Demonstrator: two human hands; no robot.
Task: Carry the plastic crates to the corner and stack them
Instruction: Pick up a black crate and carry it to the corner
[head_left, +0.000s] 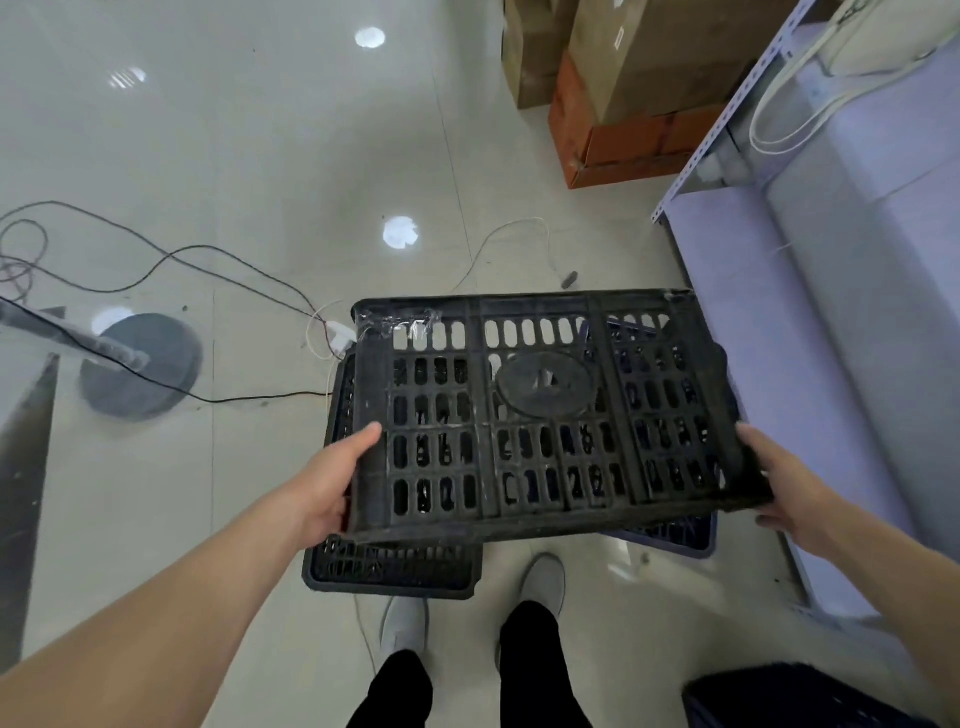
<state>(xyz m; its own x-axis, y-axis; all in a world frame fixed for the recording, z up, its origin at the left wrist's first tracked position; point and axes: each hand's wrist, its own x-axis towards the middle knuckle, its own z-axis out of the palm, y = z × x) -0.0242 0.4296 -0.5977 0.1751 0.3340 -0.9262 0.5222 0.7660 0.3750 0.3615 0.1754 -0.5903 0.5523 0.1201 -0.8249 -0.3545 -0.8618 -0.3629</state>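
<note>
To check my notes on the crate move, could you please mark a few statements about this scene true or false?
1. The left hand and right hand both hold the black crate. True.
2. Cables lie on the floor. True.
3. The black crate sits on the floor. False: it is held up over another crate.
4. The shelf stands on the person's left. False: it is on the right.
</note>
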